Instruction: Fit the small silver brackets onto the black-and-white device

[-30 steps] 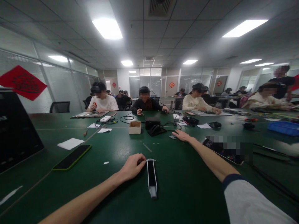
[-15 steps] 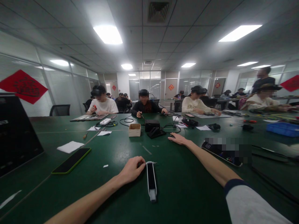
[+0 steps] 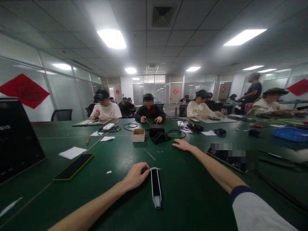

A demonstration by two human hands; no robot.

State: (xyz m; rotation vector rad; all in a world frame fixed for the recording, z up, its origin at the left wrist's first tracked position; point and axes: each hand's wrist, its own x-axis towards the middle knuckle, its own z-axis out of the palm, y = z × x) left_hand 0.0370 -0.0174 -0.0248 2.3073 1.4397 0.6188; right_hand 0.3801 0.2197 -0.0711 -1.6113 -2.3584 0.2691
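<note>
My left hand [image 3: 137, 175] rests on the green table [image 3: 125, 202] with curled fingers. Its thumb and fingertips are at the far end of a slim white-framed device with a long dark face [image 3: 156, 187], which lies pointing towards me. A thin pale piece [image 3: 157, 168] crosses that end; whatever the curled fingers hold is hidden. Farther forward, my right hand [image 3: 184, 145] reaches out low over the table, fingers stretched and slightly apart. Under its fingertips the surface is dark, and no object can be made out there.
A small cardboard box [image 3: 139, 135] and a black device on a stand [image 3: 157, 131] are ahead. A green-edged phone [image 3: 74, 166] and white paper [image 3: 72, 153] lie left, a lit phone [image 3: 227, 159] right. A blue tray [image 3: 291, 134] sits far right. Several people work opposite.
My right hand has shifted slightly left, and a small grey part seen under its fingertips is now out of sight. My left hand and the slim device stay put. The view has tilted up a little.
</note>
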